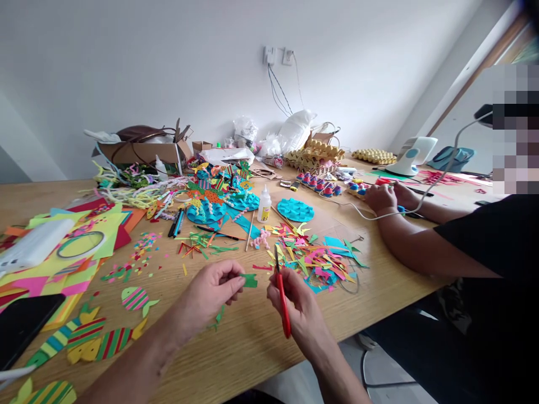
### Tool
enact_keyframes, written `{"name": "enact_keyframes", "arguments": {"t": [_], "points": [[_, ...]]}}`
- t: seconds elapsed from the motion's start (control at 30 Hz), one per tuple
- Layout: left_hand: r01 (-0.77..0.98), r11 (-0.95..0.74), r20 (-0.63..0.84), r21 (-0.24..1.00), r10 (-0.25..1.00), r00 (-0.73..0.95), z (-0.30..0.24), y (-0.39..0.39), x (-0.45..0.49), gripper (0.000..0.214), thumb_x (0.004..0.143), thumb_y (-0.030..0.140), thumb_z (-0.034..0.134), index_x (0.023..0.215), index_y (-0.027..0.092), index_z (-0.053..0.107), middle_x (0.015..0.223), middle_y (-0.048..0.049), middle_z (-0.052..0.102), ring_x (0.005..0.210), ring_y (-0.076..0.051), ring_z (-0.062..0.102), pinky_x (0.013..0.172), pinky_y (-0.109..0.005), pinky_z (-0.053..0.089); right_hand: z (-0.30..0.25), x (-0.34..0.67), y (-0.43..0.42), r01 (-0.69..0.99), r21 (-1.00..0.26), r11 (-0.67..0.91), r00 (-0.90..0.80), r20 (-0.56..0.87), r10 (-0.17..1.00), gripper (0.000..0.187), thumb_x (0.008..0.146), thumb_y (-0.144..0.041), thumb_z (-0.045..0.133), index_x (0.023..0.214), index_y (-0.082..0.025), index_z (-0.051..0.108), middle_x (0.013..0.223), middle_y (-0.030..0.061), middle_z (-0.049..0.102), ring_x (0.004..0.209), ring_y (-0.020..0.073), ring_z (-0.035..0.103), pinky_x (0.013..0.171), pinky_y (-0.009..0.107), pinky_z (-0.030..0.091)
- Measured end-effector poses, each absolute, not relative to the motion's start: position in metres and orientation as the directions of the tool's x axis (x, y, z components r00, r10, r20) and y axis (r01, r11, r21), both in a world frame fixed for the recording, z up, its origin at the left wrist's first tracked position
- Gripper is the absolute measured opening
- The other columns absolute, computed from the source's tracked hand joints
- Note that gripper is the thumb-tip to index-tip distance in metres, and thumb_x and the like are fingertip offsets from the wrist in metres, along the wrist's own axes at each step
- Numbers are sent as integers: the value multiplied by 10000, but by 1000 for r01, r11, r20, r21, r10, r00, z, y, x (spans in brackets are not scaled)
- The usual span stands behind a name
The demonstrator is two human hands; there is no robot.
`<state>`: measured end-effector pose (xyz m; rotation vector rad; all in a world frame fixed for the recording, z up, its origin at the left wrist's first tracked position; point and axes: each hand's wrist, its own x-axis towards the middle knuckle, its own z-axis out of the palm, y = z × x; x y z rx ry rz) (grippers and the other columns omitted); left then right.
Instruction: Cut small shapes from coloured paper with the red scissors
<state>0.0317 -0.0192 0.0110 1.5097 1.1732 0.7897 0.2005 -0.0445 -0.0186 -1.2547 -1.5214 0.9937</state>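
Observation:
Between the thumb and fingers of my left hand is a small piece of green paper. My right hand grips a pair of scissors with red handles, its dark blades pointing up and away, apart from the paper. A few green paper scraps lie on the table below my left hand. Striped paper fish lie to the left, some overlapping. Beyond my right hand spreads a heap of coloured paper offcuts.
A glue bottle stands mid-table beside a blue scalloped disc. Coloured paper sheets, a tape roll and a black phone are at left. At right, a co-worker's hands are near painted egg-carton pieces.

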Motion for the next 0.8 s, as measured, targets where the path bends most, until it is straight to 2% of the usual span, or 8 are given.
{"name": "enact_keyframes", "arguments": {"t": [0.13,0.27,0.53,0.8], "points": [[-23,126,-121,992,979,165,18,-33,32,109,690,273,600,699,173,560,588,51,537,555,-98,476,541,-204,399,-18,200,-65,379,-916,129,-226,44,973,203,799,-355,446,680,-193,422,614,-29,413,577,129,389,543,242,315],[-153,184,-164,971,977,137,16,-40,38,119,672,258,655,688,166,580,572,49,569,543,-83,477,538,-187,404,-19,196,-77,432,-895,113,-252,0,968,180,772,-315,456,650,-196,398,582,-38,382,549,118,357,521,233,282],[-199,214,-182,956,969,164,6,-45,46,96,709,240,656,687,174,592,580,47,591,538,-74,488,522,-168,401,-21,192,-77,387,-916,106,-226,17,974,187,792,-298,459,646,-188,419,582,-38,387,543,109,350,509,220,275],[-234,236,-203,943,966,159,3,-45,52,100,666,226,673,670,163,596,570,45,591,534,-79,495,523,-181,405,-28,193,-73,342,-935,94,-208,22,978,220,806,-339,438,648,-186,434,559,-36,389,526,112,351,488,226,273]]}}
